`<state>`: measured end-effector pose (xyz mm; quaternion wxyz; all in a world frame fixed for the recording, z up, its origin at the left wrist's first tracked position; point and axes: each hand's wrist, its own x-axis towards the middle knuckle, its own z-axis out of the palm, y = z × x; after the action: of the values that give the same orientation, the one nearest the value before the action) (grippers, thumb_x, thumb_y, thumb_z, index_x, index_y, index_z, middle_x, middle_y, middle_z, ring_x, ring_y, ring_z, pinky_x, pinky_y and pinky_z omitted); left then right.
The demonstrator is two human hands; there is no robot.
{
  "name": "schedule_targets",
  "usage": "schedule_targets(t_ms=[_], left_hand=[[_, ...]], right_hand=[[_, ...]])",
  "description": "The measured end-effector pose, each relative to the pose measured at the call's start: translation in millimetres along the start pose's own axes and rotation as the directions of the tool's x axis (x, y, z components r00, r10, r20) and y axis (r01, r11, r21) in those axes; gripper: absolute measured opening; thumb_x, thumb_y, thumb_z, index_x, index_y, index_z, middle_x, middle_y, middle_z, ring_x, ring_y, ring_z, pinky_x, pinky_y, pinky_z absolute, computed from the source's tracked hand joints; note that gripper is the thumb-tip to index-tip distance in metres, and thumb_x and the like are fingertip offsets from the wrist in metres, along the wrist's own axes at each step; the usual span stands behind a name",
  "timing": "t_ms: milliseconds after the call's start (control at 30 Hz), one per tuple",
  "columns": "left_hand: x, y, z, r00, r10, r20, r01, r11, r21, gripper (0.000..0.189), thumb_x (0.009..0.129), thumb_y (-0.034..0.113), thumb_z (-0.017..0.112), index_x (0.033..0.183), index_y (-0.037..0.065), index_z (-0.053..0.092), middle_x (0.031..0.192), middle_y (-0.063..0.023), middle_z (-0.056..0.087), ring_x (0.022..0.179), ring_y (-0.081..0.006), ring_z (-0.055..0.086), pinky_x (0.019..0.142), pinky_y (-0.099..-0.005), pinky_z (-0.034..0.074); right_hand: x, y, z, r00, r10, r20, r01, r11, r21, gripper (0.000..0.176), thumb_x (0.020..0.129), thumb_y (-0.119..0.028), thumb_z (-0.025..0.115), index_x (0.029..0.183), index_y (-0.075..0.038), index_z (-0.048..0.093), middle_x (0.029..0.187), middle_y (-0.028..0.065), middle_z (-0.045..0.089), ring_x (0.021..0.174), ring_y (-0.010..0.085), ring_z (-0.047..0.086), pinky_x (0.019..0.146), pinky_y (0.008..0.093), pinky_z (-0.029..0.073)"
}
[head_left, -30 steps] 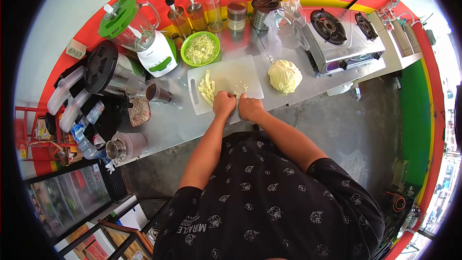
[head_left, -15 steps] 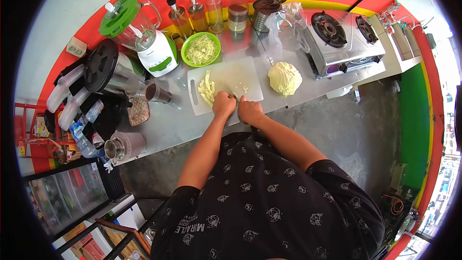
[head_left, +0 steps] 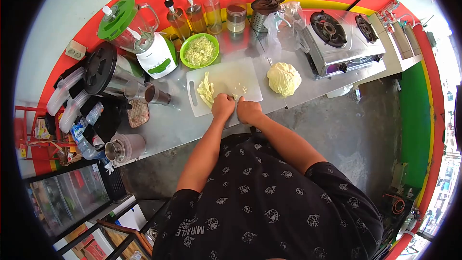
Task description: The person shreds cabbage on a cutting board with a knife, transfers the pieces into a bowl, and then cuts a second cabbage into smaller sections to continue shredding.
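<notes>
Over the near edge of the white cutting board (head_left: 224, 70), my two hands are close together. My left hand (head_left: 223, 106) is closed, its fingers pressed down on cabbage that is mostly hidden beneath them. Beside it, my right hand (head_left: 249, 111) is wrapped round a knife; a dark handle end (head_left: 253, 128) shows below the fist, and the blade is largely hidden. Pale cabbage strips (head_left: 205, 90) lie on the board's left part, with small cut bits (head_left: 242, 88) just beyond my hands. Right of the board sits a cabbage head (head_left: 284, 79). A green bowl (head_left: 216, 57) holds shredded cabbage (head_left: 199, 51).
A blender (head_left: 155, 58) and several pump bottles (head_left: 195, 15) stand along the back. A two-burner gas stove (head_left: 344, 58) is at the right, with a plastic bag (head_left: 274, 36) beside it. Jugs, cups and a metal-rimmed container (head_left: 127, 147) crowd the counter's left end.
My hands stay at almost the same spot on the board, with only a slight shift. The whole view has moved a little; the cabbage and bowl look unchanged.
</notes>
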<state>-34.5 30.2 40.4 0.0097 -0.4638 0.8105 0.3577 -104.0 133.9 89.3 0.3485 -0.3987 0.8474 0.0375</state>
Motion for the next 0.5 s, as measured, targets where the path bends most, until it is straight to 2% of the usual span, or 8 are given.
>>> schedule_targets(t_ms=[200,267,367,500], left_hand=[[-2.3,2.2,-1.2,1.0,0.004,0.019,-0.004,0.999,-0.036,0.025,0.09,0.026,0.062,0.089,0.005,0.075,0.094,-0.0212,0.074,0.091,-0.0422,0.072,0.079,-0.0507,0.056],[-2.1,0.7,0.7,1.0,-0.005,-0.007,0.004,0.998,-0.057,0.025,0.09,0.026,0.062,0.087,0.005,0.075,0.093,-0.0213,0.074,0.09,-0.0428,0.071,0.078,-0.0511,0.056],[-0.4,-3.2,2.4,1.0,0.027,-0.011,-0.027,0.998,-0.058,0.025,0.09,0.026,0.062,0.086,0.005,0.074,0.092,-0.0215,0.074,0.089,-0.0431,0.071,0.078,-0.0513,0.056],[-2.0,-2.1,4.0,0.999,0.016,-0.03,-0.017,0.999,-0.044,0.024,0.09,0.026,0.063,0.088,0.005,0.075,0.093,-0.0212,0.074,0.089,-0.0426,0.071,0.078,-0.0509,0.056]], right_hand=[[-3.7,1.4,9.9,0.999,0.032,0.027,-0.032,0.999,-0.004,0.043,0.085,-0.008,0.069,0.12,0.005,0.048,0.109,0.0249,0.073,0.106,0.0364,0.073,0.088,0.0431,0.057],[2.8,3.9,12.5,0.999,-0.01,-0.034,0.009,1.0,-0.017,0.052,0.08,-0.012,0.077,0.12,0.005,0.049,0.106,0.0221,0.075,0.1,0.0335,0.075,0.082,0.0402,0.059],[4.8,4.0,9.9,0.998,0.015,-0.059,-0.014,1.0,0.023,0.052,0.079,-0.012,0.079,0.119,0.005,0.05,0.105,0.0221,0.075,0.101,0.0335,0.075,0.082,0.0403,0.059],[-3.4,2.4,10.4,1.0,0.021,-0.002,-0.021,1.0,0.013,0.041,0.083,-0.006,0.069,0.118,0.004,0.048,0.106,0.0246,0.074,0.103,0.0353,0.073,0.086,0.043,0.058]])
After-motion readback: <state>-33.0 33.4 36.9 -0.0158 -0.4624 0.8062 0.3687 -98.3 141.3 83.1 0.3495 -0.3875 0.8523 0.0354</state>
